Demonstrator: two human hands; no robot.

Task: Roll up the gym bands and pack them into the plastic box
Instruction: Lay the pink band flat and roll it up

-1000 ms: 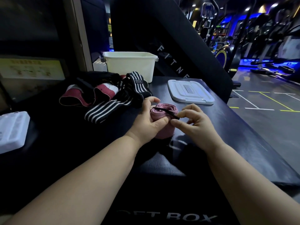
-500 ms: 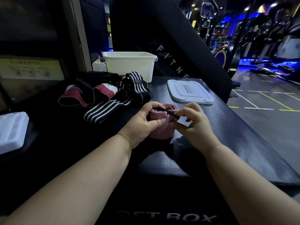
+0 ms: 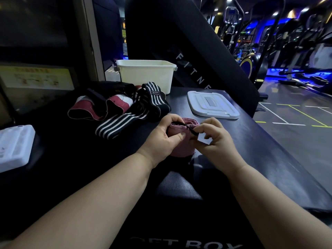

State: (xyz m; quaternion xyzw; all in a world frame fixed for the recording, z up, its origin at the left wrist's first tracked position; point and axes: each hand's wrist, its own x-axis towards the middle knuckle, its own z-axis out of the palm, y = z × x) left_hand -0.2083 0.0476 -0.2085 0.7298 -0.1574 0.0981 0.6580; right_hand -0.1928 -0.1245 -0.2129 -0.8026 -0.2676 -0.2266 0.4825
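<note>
your left hand (image 3: 162, 139) wraps the pink band roll (image 3: 181, 150) from its 9 o'clock side, fingers curled over the top rim and thumb across the front. the roll stands on end on the black padded platform (image 3: 269, 144). its long axis is nearly upright and leans a little away from you, so the coiled end faces up. your right hand (image 3: 215, 141) sits just beside the roll at its 3 o'clock. its thumb and forefinger pinch a thin black strap (image 3: 183, 125) that runs across the roll's top toward your left fingers. the strap looks meant to bind the roll; whether it is part of the band i cannot tell.

the white plastic box (image 3: 146, 74) stands open at the roll's 11 o'clock, well apart from it. its lid (image 3: 212, 105) lies flat at the roll's 1 o'clock, nearer. loose striped bands (image 3: 133, 112) and maroon bands (image 3: 86, 110) lie heaped at 10 o'clock, between roll and box. your left hand carries the roll and has the shorter line to the box, passing over that heap.
</note>
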